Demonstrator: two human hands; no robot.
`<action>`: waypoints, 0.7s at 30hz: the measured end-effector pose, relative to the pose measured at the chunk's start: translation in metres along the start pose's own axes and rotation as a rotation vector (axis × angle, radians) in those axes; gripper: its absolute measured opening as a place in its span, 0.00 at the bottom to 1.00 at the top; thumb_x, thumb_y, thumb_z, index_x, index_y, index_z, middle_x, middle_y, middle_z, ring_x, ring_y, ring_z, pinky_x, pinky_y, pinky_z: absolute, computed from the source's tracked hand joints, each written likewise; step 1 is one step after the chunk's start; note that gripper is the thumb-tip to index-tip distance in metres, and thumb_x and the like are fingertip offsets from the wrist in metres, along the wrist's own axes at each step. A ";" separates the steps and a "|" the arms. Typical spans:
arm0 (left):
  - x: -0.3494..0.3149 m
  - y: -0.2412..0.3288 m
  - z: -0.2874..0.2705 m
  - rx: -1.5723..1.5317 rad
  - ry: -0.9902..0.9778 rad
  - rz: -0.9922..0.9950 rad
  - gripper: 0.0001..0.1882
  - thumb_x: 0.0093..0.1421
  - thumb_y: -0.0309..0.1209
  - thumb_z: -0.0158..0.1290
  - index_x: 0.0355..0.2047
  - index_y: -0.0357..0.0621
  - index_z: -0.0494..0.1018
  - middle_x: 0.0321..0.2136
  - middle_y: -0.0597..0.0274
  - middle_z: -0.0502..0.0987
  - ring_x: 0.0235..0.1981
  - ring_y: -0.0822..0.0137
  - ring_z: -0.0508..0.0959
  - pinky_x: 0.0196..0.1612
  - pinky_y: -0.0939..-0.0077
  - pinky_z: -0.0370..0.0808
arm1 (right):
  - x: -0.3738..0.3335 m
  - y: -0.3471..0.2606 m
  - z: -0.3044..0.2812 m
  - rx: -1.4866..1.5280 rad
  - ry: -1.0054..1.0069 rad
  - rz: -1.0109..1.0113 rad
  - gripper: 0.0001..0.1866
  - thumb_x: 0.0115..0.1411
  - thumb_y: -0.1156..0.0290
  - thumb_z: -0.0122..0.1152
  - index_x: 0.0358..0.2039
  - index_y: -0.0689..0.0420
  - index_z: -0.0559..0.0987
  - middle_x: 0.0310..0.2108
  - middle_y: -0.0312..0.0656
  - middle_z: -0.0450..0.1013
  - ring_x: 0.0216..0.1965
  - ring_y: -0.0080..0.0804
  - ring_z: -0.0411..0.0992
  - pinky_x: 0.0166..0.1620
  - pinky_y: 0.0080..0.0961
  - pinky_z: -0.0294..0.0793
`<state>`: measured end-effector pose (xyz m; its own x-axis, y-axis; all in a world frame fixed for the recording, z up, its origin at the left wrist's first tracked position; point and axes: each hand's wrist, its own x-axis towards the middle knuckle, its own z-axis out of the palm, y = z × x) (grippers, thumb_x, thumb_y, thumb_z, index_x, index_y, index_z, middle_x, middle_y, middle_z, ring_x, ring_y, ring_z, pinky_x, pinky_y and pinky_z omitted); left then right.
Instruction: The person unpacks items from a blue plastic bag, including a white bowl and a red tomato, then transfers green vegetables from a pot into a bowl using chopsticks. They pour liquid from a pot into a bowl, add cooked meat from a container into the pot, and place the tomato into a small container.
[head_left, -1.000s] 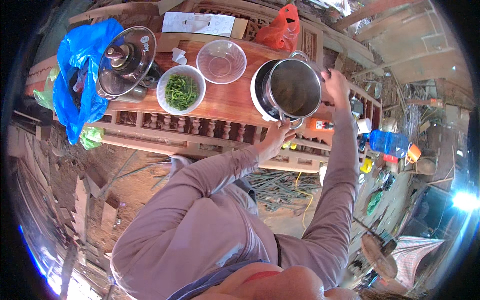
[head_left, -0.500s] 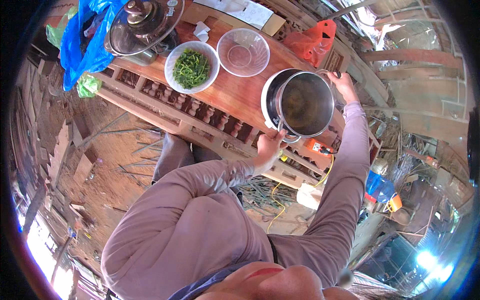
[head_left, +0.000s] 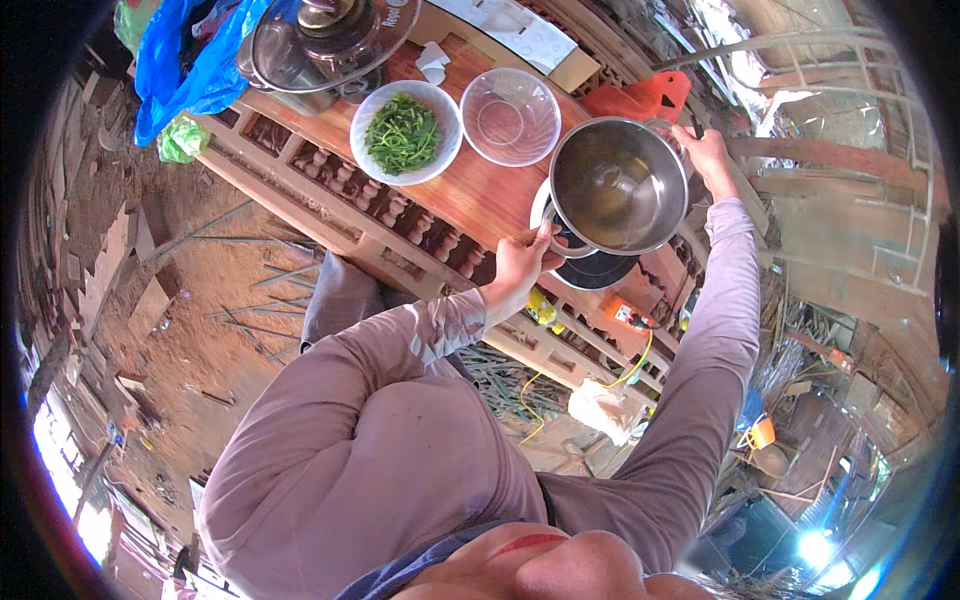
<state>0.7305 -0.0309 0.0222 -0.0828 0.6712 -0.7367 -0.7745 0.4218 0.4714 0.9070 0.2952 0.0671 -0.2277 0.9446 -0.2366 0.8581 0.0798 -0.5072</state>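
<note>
Round silver metal pot (head_left: 612, 185) is held above the round black-topped hotplate (head_left: 602, 273), left hand (head_left: 519, 266) grasping its near handle (head_left: 572, 251), right hand (head_left: 710, 158) its far handle (head_left: 661, 126); uneven tilting could spill the yellowish liquid (head_left: 630, 205).

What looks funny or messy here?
The pot is off-centre over the cooker, leaving black surface showing, with the left hand and right hand on its handles. The ragged white scrap near the greens looks like litter. I see no spill.
</note>
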 end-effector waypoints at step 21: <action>0.046 0.026 -0.002 -0.145 0.022 -0.051 0.18 0.64 0.40 0.46 0.39 0.37 0.75 0.29 0.64 0.78 0.28 0.74 0.77 0.34 0.81 0.80 | 0.054 -0.024 0.004 -0.170 0.011 0.051 0.20 0.49 0.55 0.67 0.33 0.60 0.82 0.26 0.44 0.77 0.28 0.31 0.75 0.33 0.30 0.69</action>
<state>0.7051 0.0101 -0.0003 -0.0533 0.6371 -0.7689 -0.8603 0.3617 0.3593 0.8724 0.3425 0.0633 -0.1775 0.9522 -0.2484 0.9342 0.0836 -0.3468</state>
